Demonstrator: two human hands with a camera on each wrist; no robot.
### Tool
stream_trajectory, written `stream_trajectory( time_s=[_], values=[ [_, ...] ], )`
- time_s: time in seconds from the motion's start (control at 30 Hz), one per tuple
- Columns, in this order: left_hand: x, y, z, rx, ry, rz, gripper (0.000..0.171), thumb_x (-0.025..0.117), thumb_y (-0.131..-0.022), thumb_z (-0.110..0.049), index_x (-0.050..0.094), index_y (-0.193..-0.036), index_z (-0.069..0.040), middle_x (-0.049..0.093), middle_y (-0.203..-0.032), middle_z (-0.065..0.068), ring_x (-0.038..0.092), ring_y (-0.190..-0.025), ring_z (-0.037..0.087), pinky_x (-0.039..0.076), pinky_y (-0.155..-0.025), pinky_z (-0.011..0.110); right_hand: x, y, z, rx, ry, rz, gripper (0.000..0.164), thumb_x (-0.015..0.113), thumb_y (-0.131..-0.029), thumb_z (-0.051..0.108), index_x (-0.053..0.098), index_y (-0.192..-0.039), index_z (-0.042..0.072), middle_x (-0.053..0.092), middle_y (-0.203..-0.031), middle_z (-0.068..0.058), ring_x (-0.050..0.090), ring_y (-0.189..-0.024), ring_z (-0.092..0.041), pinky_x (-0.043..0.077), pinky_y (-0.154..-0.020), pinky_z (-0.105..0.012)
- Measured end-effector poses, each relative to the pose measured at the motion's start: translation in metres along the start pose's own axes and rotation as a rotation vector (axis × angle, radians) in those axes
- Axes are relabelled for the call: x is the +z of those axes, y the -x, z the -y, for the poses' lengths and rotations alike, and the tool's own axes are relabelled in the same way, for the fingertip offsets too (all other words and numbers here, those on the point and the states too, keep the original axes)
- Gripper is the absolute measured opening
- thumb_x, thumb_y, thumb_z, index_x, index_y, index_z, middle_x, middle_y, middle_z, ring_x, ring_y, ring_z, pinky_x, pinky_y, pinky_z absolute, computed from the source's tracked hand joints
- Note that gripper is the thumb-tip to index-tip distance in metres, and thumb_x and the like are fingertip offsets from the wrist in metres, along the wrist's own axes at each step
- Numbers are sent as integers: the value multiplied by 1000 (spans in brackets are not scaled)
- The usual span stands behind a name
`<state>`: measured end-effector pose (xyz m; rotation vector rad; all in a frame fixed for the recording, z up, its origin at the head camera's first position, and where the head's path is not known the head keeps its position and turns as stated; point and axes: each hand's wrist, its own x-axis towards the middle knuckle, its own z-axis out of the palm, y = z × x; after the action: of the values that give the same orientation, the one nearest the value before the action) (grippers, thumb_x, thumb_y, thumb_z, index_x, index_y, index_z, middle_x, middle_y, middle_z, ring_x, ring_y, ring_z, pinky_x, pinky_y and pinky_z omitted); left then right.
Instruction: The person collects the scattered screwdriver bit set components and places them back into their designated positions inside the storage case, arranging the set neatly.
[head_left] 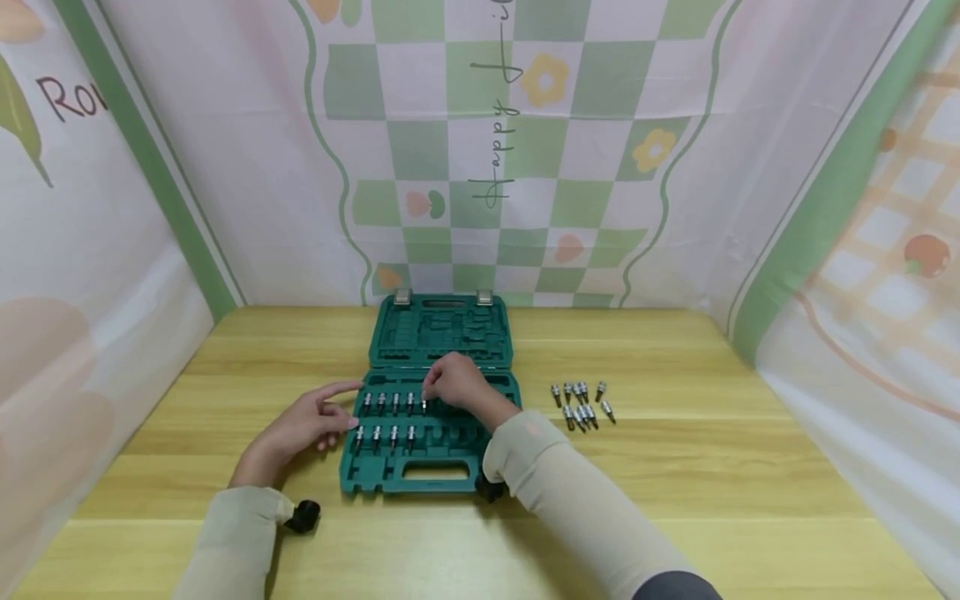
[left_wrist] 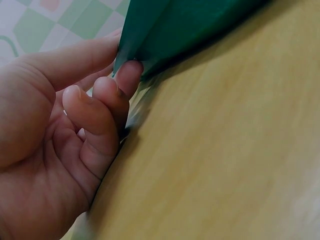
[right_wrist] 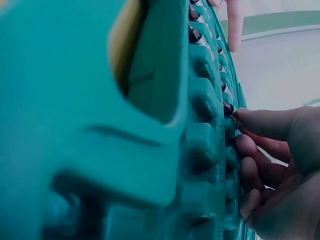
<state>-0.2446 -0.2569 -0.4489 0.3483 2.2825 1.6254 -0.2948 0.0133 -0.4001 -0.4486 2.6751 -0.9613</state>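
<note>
A green plastic tool case (head_left: 372,483) lies open on the table, its lid toward the back. My right hand (head_left: 454,382) is over the case's upper row and pinches a small silver bit socket (head_left: 424,406) between thumb and finger. In the right wrist view, the fingertips (right_wrist: 245,116) meet the bit socket right at a slot. To its left stand several bit sockets (head_left: 395,404) in that row, and several more (head_left: 377,437) fill the left part of the lower row. My left hand (head_left: 303,425) touches the case's left edge with its fingertips, other fingers loosely bent.
To the right of the case, several loose bit sockets (head_left: 583,406) lie in two rough rows on the wooden table (head_left: 675,467). The case lid (head_left: 442,333) leans back near a patterned cloth wall (head_left: 495,150). Cloth walls also stand on both sides.
</note>
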Motion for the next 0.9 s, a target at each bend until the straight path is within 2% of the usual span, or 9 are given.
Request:
stream_trajectory(
  time_s=[0.2, 0.43, 0.67, 0.9],
  values=[
    [0, -1, 0, 3, 6, 3, 64, 66, -94, -13, 35, -150, -9, 65, -83, 14, 52, -58, 19, 48, -51, 29, -3, -4, 0, 32, -26, 33, 15, 70, -91, 12, 74, -77, 14, 68, -94, 4, 61, -92, -17, 51, -79, -37],
    [0, -1, -1, 13, 24, 18, 65, 65, -94, -11, 34, -151, -6, 65, -82, 13, 52, -56, 16, 48, -51, 28, -4, -7, -1, 43, -44, 49, 15, 70, -91, 11, 74, -76, 12, 67, -99, 2, 61, -95, -20, 51, -79, -38],
    [0, 0, -1, 5, 5, 5, 64, 65, -94, -11, 35, -151, -7, 65, -82, 14, 52, -57, 17, 48, -51, 28, -1, -6, -1, 54, -47, 33, 11, 73, -88, 12, 72, -77, 12, 65, -95, 2, 59, -84, -18, 50, -72, -36],
    [1, 1, 0, 12, -9, 3, 64, 65, -94, -12, 35, -150, -8, 65, -82, 15, 52, -57, 20, 48, -51, 30, 3, -4, 0, 51, -7, 6, 15, 72, -89, 16, 71, -74, 13, 64, -90, 5, 57, -74, -17, 47, -64, -34]
  ],
)
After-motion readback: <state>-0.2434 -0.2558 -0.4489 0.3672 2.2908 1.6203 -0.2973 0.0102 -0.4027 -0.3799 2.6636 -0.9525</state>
